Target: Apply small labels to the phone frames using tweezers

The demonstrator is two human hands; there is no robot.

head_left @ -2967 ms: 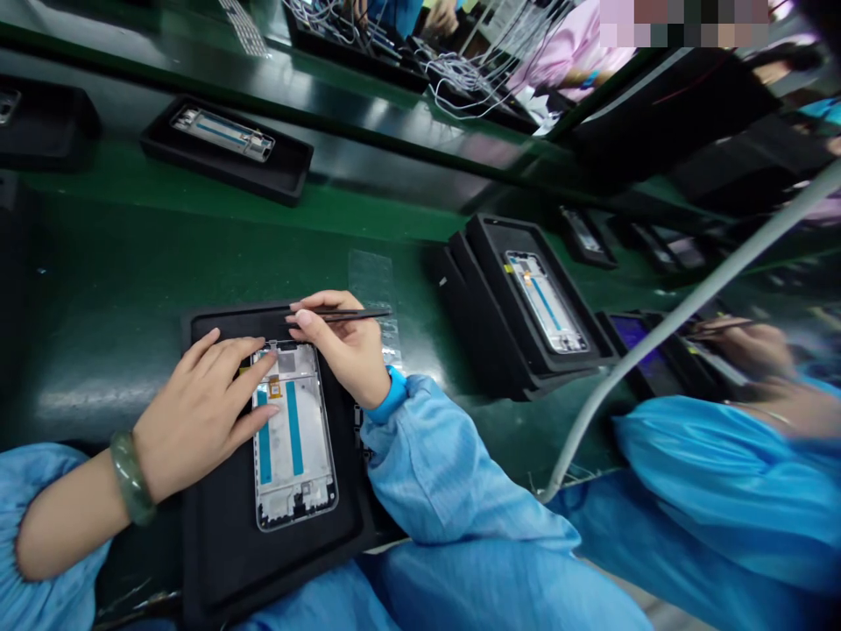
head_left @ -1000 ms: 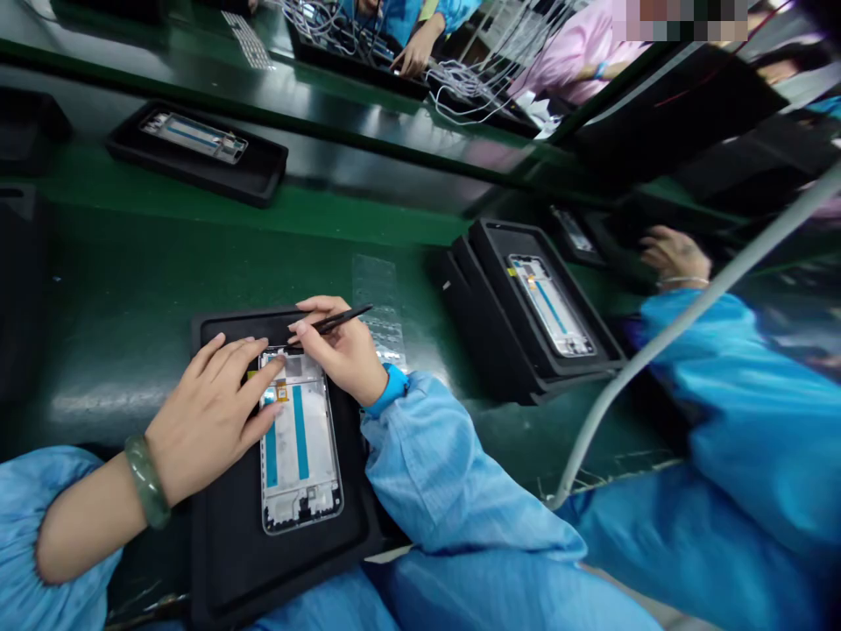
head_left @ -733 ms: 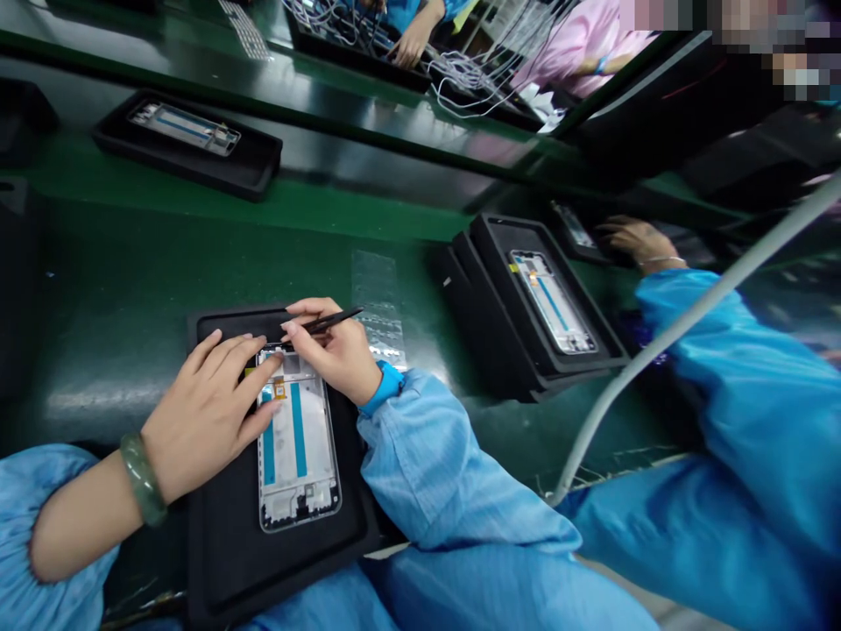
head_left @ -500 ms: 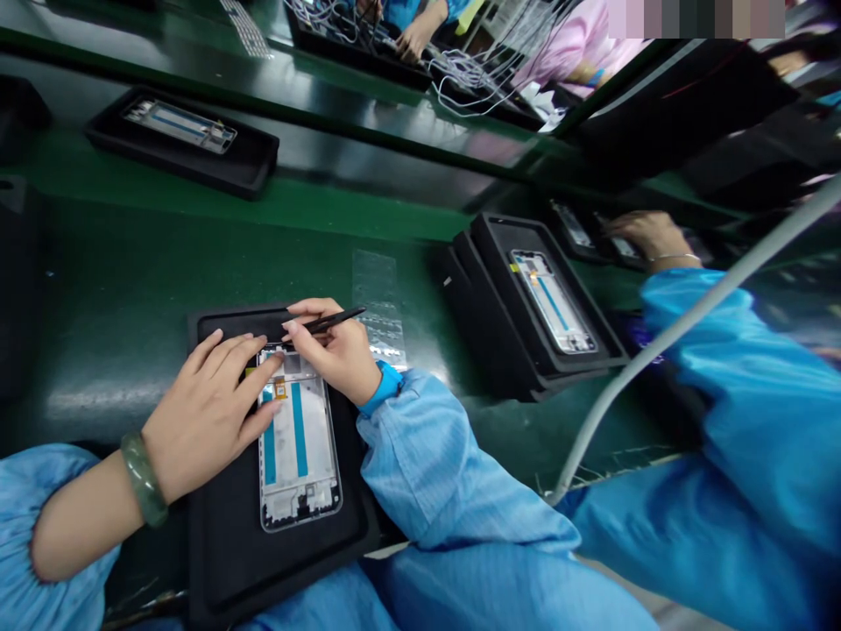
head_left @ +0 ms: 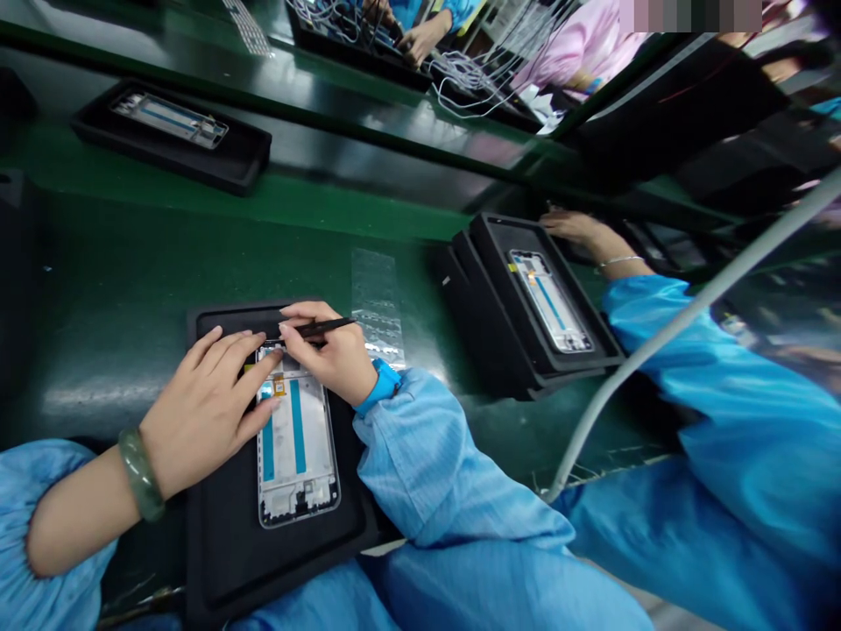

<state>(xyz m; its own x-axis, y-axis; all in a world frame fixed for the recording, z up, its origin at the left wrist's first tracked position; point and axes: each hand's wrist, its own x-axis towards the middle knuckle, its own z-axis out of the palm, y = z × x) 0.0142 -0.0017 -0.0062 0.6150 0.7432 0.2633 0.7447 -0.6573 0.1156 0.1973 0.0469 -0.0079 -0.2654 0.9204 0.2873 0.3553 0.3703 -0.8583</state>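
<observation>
A phone frame (head_left: 312,447) with blue strips and a small orange flex part lies face down in a black foam tray (head_left: 223,552) before me. Flat across its upper left edge rests my left hand (head_left: 203,403), fingers spread, the fingertips along the frame's top end. My right hand (head_left: 332,355) pinches slim black tweezers (head_left: 325,326) between thumb and fingers at the frame's top edge. The tips of the tweezers are hidden by the fingers.
Stacked black trays (head_left: 505,324) stand to the right, the top one holding another phone frame (head_left: 552,302). One more tray (head_left: 171,136) with a frame sits at the back left. A clear plastic strip (head_left: 374,298) lies on the bench. A co-worker's hand (head_left: 575,226) reaches behind the stack; a grey hose (head_left: 657,337) crosses the right.
The tool's rear end has dipped slightly, and my right hand has shifted a little left. My left hand stays on the frame. The co-worker's arm has moved left toward the tray stack.
</observation>
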